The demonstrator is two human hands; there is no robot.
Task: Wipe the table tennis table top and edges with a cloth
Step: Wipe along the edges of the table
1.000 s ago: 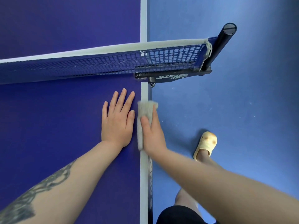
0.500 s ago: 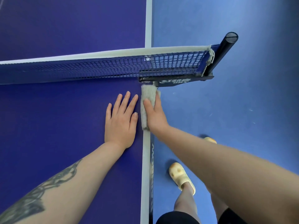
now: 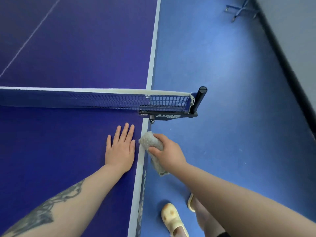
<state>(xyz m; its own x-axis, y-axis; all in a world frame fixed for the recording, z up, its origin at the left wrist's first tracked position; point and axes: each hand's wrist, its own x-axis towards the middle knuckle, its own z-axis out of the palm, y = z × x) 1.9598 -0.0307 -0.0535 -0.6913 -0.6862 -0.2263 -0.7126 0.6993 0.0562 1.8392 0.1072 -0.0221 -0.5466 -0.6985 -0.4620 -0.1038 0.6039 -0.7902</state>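
Our right hand [image 3: 166, 152] grips the bunched cloth [image 3: 150, 142] at the table's [image 3: 68, 57] side edge, just before the net [image 3: 102, 100]. Our left hand [image 3: 120, 149] rests flat beside it, fingers straight.

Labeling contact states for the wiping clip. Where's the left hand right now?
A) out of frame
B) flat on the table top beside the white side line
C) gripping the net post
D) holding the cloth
B: the left hand lies palm down with fingers straight on the table top, just inside the white side line, while the right hand grips the cloth at the table's edge.
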